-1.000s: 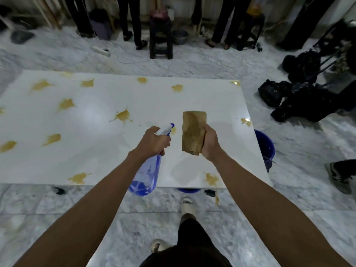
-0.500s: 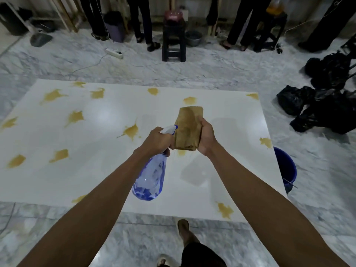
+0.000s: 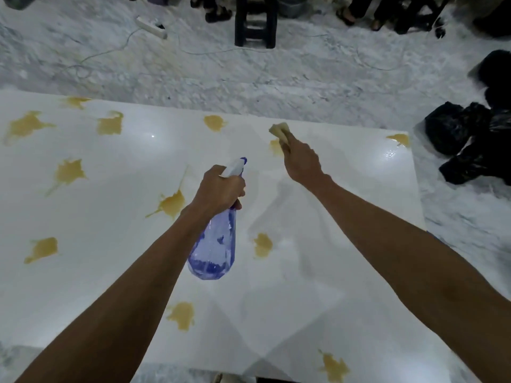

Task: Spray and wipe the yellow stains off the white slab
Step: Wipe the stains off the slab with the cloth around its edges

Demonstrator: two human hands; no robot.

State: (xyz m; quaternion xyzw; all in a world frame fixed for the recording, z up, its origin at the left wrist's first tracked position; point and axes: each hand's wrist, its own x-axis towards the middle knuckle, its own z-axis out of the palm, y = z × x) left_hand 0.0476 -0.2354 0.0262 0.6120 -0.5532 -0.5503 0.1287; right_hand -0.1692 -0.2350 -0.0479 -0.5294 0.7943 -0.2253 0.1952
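White slab [image 3: 110,272], spray bottle [image 3: 214,244] upright (nozzle away)

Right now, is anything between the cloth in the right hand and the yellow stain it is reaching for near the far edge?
Nothing visible. The right hand holds the cloth directly at the stain on the white slab. The spray bottle in the left hand sits nearer and to the left, off that path.

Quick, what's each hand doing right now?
Left hand: grips the spray bottle.
Right hand: holds the cloth on a stain.
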